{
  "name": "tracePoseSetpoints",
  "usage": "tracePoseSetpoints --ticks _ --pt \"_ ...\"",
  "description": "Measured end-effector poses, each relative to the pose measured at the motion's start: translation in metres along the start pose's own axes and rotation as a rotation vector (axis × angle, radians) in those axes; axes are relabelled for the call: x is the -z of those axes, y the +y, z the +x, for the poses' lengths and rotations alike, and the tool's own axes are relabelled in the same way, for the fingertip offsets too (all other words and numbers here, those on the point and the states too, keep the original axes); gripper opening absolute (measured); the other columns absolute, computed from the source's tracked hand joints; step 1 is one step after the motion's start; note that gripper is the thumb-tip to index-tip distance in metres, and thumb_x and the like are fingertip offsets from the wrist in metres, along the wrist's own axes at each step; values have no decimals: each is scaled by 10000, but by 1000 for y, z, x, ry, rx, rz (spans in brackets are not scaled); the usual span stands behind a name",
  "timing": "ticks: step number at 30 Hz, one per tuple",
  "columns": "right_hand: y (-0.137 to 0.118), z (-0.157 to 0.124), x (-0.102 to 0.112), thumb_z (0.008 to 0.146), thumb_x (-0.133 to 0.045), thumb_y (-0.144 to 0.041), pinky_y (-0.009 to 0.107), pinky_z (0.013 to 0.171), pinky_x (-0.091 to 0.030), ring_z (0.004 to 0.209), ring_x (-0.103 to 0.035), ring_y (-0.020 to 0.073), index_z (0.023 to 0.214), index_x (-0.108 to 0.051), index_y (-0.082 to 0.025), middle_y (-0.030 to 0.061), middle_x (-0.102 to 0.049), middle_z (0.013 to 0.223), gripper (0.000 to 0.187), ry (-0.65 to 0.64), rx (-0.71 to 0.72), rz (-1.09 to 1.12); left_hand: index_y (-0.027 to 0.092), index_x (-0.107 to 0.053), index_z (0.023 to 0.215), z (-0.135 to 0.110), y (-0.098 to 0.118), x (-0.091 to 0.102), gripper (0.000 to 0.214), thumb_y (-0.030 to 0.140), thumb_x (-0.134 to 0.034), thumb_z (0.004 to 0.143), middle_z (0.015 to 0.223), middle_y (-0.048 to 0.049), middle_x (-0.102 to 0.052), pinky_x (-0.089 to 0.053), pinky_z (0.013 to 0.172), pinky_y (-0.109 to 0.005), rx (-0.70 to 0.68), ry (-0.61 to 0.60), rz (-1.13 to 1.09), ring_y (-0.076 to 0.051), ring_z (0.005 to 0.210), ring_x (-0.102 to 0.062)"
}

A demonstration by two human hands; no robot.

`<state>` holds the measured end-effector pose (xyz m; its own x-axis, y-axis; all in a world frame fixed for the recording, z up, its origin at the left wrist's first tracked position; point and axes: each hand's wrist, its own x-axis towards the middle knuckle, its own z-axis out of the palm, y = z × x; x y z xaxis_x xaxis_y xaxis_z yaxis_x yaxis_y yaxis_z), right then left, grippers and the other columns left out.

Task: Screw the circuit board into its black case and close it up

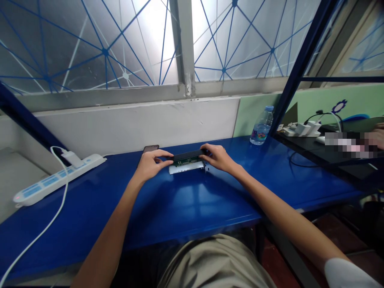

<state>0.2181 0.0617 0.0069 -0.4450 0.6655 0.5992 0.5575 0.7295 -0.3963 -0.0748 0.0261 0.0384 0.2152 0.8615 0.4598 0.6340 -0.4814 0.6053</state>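
Observation:
A long black cover (pixel 189 155) with a green circuit board (pixel 187 162) along its near side is held up level between both hands. My left hand (pixel 151 163) pinches its left end between thumb and fingers. At the right end, my right hand (pixel 218 157) grips it the same way, thumb below and fingers above. Just below the board is a silver-white metal plate (pixel 186 167) with small dark parts at its right end; whether it is joined to the board I cannot tell. Partly behind my left hand lies a phone (pixel 151 148).
The blue table (pixel 192 212) runs along the wall. A white power strip (pixel 60 180) with a plugged-in charger and white cable (pixel 57 212) lies at left. A water bottle (pixel 262 126) stands back right. Beyond the blue post are adapters (pixel 309 128), cables and part of another person's hand.

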Motion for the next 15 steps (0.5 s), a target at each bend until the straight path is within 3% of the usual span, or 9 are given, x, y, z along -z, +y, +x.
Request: tracePoseSetpoints --ticks 15 --pt "-1 1 -3 891 -679 -229 257 688 -455 740 -640 168 1026 -639 -167 58 -705 863 155 -32 -2 25 222 -795 901 0 -3 2 283 465 -744 764 988 -76 -783 -561 743 -350 -11 -7 65 -265 918 -713"
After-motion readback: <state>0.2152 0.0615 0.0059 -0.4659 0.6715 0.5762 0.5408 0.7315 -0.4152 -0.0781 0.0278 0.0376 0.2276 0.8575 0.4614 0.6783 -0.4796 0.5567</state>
